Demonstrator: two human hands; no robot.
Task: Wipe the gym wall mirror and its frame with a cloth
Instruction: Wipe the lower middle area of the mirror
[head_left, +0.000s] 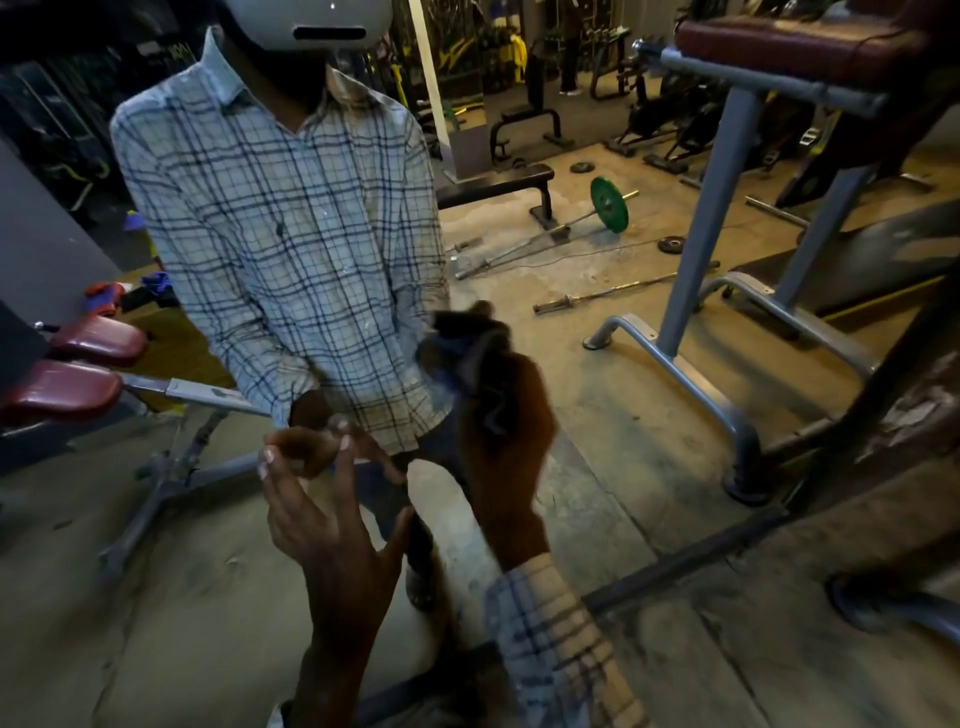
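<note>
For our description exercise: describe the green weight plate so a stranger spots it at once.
Find the black flat bench behind the checked shirt, then look right along the floor. A barbell lies there, the weight plate on its far end. It alone is green and upright; nearby black plates lie flat.

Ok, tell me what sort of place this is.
A gym, most likely: a green weight plate on a barbell, a black flat bench and a maroon-padded, steel-framed machine.

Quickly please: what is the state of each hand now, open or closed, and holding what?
Left hand: open, fingers relaxed, holds nothing.
Right hand: closed, grips the dark cloth.
</note>
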